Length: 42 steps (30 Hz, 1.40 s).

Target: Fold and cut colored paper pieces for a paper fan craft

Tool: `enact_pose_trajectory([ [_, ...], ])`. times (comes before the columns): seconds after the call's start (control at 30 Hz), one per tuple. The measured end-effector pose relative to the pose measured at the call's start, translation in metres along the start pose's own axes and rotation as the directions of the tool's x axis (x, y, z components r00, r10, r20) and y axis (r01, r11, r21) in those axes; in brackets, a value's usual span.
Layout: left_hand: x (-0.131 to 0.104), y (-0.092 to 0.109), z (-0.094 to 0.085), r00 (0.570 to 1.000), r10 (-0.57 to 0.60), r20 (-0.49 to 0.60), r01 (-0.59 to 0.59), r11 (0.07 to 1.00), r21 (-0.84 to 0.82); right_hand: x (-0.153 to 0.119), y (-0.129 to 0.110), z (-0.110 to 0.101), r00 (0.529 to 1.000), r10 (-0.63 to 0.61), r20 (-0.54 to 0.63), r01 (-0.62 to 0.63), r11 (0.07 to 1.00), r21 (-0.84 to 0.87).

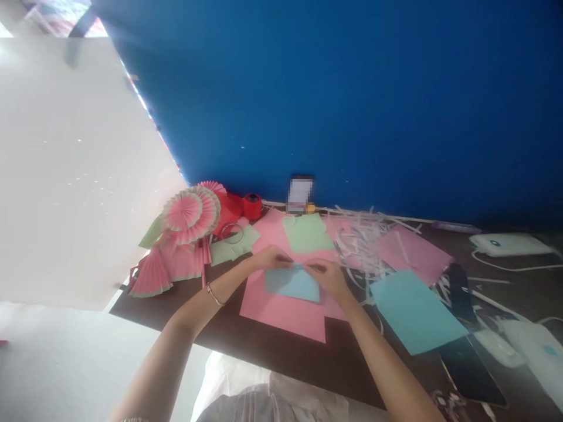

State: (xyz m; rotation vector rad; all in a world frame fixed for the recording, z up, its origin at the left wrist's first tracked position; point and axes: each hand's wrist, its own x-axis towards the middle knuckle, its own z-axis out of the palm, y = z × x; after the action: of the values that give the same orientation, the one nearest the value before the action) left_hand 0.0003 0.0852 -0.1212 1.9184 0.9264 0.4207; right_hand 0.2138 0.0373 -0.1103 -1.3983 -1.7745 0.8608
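Observation:
A light blue sheet of paper [292, 283] lies over pink paper [281, 322] in front of me. At its far edge my left hand [272, 259] pinches the paper near the left end of that edge. Close beside it, my right hand [323, 272] has its fingers closed on the same edge, a little to the right. The fingertips almost meet, and fine detail between them is blurred. Just beyond the hands lies a light green sheet [308, 232].
Pleated pink and green paper fans [187, 217] stand at the left by a red tape roll [252, 206]. White paper strips [363, 240] are heaped right of centre. A turquoise sheet [417, 313], a dark phone [472, 369] and a white device with a cable [512, 244] lie at the right.

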Motion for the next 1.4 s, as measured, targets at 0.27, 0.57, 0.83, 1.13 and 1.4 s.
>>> enact_pose_trajectory([
  [0.27,0.003,0.001,0.004,1.0,-0.02,0.023,0.022,0.996,-0.086,-0.003,-0.004,-0.005,0.999,0.018,0.028,-0.018,1.0,-0.001],
  [0.57,0.01,0.012,0.009,0.999,-0.04,0.001,0.04,0.995,-0.091,-0.003,-0.009,-0.007,0.999,-0.013,0.038,0.013,1.0,-0.012],
  [0.83,0.002,0.022,0.011,0.994,0.103,-0.039,-0.106,0.993,-0.056,-0.005,-0.002,-0.009,1.0,-0.026,-0.003,0.026,0.998,-0.059],
  [1.13,-0.006,0.01,0.002,0.993,0.111,-0.038,-0.098,0.963,0.252,-0.008,0.007,-0.001,0.993,-0.113,0.038,0.118,0.979,-0.164],
  [1.4,-0.016,-0.007,0.008,0.988,0.134,-0.08,-0.094,0.919,0.383,-0.003,0.033,0.013,0.974,-0.203,0.096,0.224,0.902,-0.368],
])
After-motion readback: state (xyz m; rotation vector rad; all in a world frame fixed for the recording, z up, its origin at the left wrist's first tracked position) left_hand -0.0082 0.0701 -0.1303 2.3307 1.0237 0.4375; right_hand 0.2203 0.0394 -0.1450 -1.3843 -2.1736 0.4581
